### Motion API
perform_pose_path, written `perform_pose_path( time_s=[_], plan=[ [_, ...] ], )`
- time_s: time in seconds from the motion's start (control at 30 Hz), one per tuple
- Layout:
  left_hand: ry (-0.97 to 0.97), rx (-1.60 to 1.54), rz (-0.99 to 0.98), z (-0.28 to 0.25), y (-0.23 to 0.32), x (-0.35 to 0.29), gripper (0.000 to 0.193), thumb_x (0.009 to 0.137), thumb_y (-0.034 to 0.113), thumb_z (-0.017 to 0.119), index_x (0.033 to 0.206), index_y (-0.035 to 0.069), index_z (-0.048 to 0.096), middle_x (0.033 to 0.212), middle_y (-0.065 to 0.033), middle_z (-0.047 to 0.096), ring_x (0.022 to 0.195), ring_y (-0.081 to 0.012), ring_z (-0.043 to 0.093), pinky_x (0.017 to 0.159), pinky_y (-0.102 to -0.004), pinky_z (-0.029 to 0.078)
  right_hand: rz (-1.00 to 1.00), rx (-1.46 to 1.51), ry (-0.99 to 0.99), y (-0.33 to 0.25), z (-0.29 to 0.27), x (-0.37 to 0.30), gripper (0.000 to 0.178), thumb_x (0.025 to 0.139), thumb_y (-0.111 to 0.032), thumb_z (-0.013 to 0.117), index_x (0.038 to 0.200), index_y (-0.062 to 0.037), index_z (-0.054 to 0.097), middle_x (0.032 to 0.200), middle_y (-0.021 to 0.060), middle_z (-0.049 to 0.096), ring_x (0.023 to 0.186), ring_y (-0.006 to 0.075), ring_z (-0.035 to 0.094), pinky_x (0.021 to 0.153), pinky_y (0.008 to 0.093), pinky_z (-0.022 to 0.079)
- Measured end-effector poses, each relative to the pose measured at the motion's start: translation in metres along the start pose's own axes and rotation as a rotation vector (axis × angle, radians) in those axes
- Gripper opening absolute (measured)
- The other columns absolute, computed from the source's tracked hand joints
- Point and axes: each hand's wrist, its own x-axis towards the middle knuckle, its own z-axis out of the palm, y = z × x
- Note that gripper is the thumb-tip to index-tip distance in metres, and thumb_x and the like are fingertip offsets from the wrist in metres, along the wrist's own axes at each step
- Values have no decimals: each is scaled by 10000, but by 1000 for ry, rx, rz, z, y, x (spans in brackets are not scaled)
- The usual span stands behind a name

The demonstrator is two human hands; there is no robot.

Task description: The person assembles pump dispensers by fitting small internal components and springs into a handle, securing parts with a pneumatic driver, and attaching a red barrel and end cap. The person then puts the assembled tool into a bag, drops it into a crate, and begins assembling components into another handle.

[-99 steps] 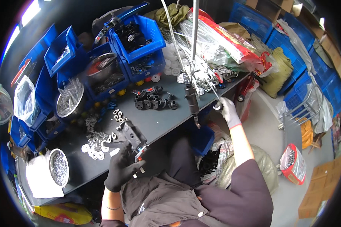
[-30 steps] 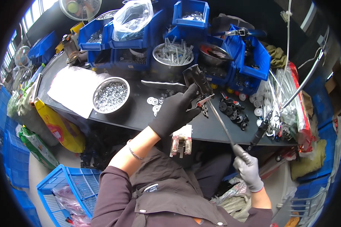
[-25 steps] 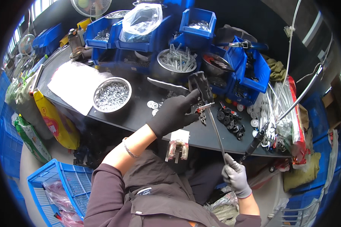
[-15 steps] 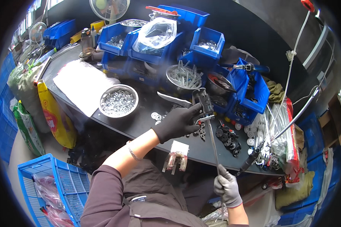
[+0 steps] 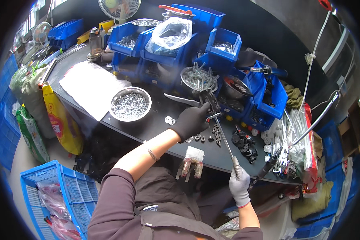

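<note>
My left hand, in a black glove, is closed around a dark fitting above the bench's right half. A slim metal rod slants from that fitting down toward me. My right hand, in a grey glove, grips the rod's lower stretch at the bench's front edge; its fingers hide where the rod ends. Beneath the left hand lie small dark rings and nuts. A pale curved strip rests just beyond that hand. Black knob-like parts are heaped right of the rod.
A steel bowl of nuts and a white sheet lie left. Blue bins and a bowl of springs stand behind. A small fixture sits at the front edge. A blue crate is lower left; a hanging tool is at right.
My right hand has moved up along the rod, closer to the left hand. The fitting in my left hand has turned and shifted slightly. The whole view has shifted a little.
</note>
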Motion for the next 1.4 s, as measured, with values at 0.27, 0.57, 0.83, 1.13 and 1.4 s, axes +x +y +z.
perform_pose_path(
  time_s=[0.27,0.57,0.83,1.13,1.4],
  plan=[
    [-10,-325,114,7,-16,-28,657,775,138,763,1316,67,397,942,-203,625,856,-419,642,735,-465,499,519,900,-257,8,-18,-14,423,949,57,513,1367,-3,536,1052,-32,627,675,20,433,597,180,400],
    [-7,-360,3,17,1,-48,748,754,89,789,1372,69,367,993,-202,636,909,-386,653,742,-432,519,-63,-101,-94,-8,-40,-22,487,865,5,582,1328,-144,599,725,123,560,615,315,589,548,374,459],
    [-55,-464,104,14,5,-51,790,765,55,803,1420,17,363,1070,-193,644,992,-298,671,785,-368,536,1150,1990,-809,2,-67,-44,407,1005,-160,510,1358,-360,541,641,-49,333,470,59,285,438,197,283],
    [140,-866,-18,5,-11,-35,694,870,26,706,1451,-39,332,1363,-96,527,1151,-106,539,984,-274,447,381,760,-303,-8,-33,-56,458,893,39,608,1342,-46,572,769,-41,539,560,68,438,542,226,403],
    [-97,-1272,-431,-61,15,-53,614,949,149,642,1478,67,343,807,70,534,602,15,405,509,-160,324,383,879,-166,-37,-69,-45,386,913,86,501,1289,51,578,746,-38,522,611,28,431,541,196,378]
  ],
)
